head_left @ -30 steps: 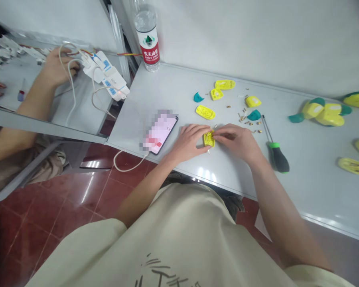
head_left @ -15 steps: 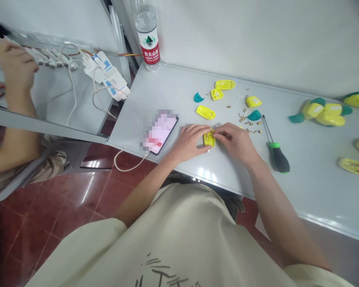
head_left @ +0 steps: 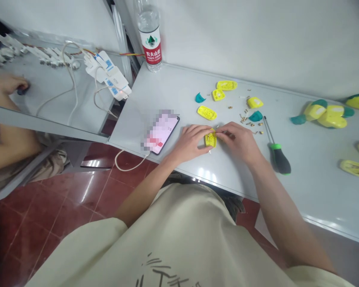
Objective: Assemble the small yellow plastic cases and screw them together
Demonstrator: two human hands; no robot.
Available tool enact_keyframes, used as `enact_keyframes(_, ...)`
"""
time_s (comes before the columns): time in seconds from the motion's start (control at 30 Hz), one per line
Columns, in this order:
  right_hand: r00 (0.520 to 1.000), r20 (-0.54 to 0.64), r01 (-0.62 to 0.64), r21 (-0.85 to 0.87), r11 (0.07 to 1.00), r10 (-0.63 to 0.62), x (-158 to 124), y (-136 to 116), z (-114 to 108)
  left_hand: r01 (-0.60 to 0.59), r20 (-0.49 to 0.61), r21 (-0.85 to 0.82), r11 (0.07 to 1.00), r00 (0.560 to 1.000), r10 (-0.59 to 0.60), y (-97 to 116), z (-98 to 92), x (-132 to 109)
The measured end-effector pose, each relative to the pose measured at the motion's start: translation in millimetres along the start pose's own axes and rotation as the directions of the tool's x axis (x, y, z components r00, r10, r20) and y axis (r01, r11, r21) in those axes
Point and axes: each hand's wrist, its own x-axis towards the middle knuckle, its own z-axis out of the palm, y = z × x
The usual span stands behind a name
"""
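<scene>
A small yellow plastic shell (head_left: 210, 139) lies on the grey table (head_left: 173, 89) between my two hands. My left hand (head_left: 189, 142) curls round its left side and grips it. My right hand (head_left: 238, 140) pinches at its upper right edge with thumb and forefinger closed; what the fingertips hold is too small to make out. Several tiny brass screws (head_left: 247, 118) are scattered just beyond my right hand.
A green-handled screwdriver (head_left: 277, 151) lies to my right. More yellow shells (head_left: 206, 113) and teal pieces (head_left: 254, 116) sit further back, assembled yellow-teal toys (head_left: 326, 113) at far right. A phone (head_left: 161, 131) on a cable lies left; a water bottle (head_left: 149, 36) stands behind. Another person's hand (head_left: 6, 85) rests on the neighbouring table.
My hands stay on the yellow shell with only slight finger shifts. The other person's hand on the left table has moved from the cables down to the table's near left.
</scene>
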Motion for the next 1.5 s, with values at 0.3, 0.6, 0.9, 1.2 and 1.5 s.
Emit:
enact_keyframes(0.3,0.989,0.137,0.054,0.056,0.997,-0.062,-3,-6,-10,0.003,-0.001,-0.001,1.0,1.0,-0.003,-1,1.6,0)
enact_keyframes(0.6,0.993,0.114,0.033,-0.036,0.999,-0.029,2,-9,-11,-0.005,-0.013,-0.009,1.0,1.0,0.005,0,1.1,0)
enact_keyframes(0.9,0.98,0.198,0.056,-0.127,0.99,-0.03,5,-7,-13,0.008,-0.01,-0.012,1.0,1.0,-0.008,0,0.6,0)
enact_keyframes(1.2,0.969,0.223,0.155,-0.206,0.966,-0.108,13,-7,-17,0.002,-0.003,-0.012,1.0,1.0,-0.002,0,-0.5,-1)
enact_keyframes(1.5,0.962,0.209,0.208,-0.148,0.967,-0.175,12,-5,-15,-0.008,-0.019,-0.026,1.0,1.0,0.007,-1,0.3,-1)
